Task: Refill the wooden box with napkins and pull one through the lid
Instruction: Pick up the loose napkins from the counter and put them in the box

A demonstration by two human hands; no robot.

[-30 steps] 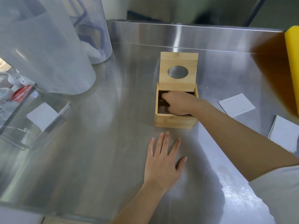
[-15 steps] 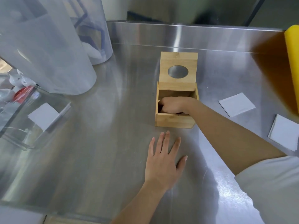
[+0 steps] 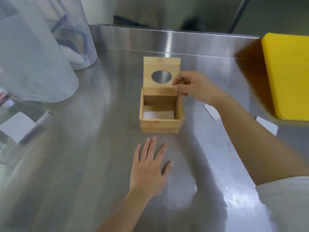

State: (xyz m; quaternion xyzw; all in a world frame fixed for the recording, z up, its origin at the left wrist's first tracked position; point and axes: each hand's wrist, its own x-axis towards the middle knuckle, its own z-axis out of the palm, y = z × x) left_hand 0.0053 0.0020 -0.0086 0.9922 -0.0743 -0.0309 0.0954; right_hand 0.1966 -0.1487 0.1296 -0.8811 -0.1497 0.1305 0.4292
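Observation:
A wooden box (image 3: 160,125) stands mid-table on the steel top, its lid (image 3: 150,64) hinged up at the back with a round hole in it. A white napkin (image 3: 158,114) lies flat on the bottom inside. My right hand (image 3: 195,87) is at the lid's lower right edge, with fingertips curled onto its face and thumb by the box's back corner, pinching the lid. My left hand (image 3: 148,166) rests flat on the table in front of the box, fingers spread, holding nothing.
Two loose white napkins (image 3: 211,112) (image 3: 267,125) lie right of the box, partly hidden by my right arm. A yellow block (image 3: 287,76) stands at the far right. Tall clear containers (image 3: 33,64) (image 3: 80,39) and a clear box with white paper (image 3: 16,126) crowd the left.
My right hand has come up out of the box and moved to the lid's right edge, leaving a napkin inside. The left hand has stayed flat.

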